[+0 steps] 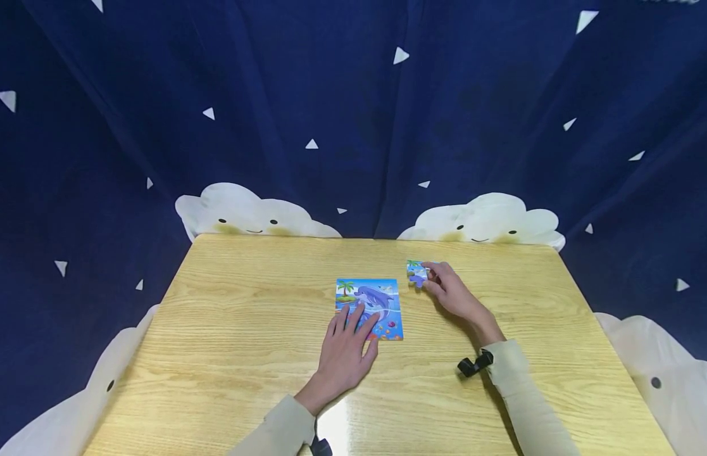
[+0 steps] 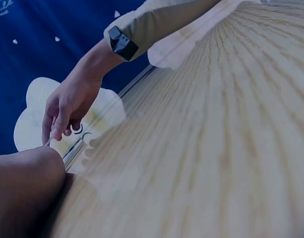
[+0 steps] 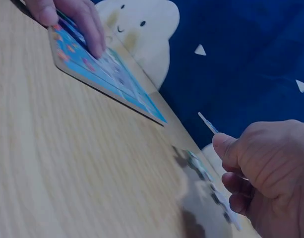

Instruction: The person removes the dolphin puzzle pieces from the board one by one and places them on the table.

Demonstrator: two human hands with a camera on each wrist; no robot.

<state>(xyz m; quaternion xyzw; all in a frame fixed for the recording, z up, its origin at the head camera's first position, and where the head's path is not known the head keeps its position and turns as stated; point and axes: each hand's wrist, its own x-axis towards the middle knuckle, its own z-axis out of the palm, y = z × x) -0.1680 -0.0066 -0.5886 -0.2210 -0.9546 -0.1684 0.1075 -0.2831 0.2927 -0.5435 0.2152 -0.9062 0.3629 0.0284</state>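
My left hand lies spread over the lower left of a square dolphin picture board, its fingers fairly straight on the printed surface. The board shows a purple dolphin, a palm tree and blue water. To its upper right, my right hand pinches a thin jigsaw piece between thumb and finger, raised above the table in the right wrist view. Under that hand lie joined jigsaw pieces with a knobbed edge. From the head, these pieces and the held one overlap, partly hidden by the fingers.
A wood-grain table carries the board and pieces. Behind and beside it hangs a dark blue curtain with white triangles and smiling clouds. Small black devices are strapped at both wrists, over beige sleeves.
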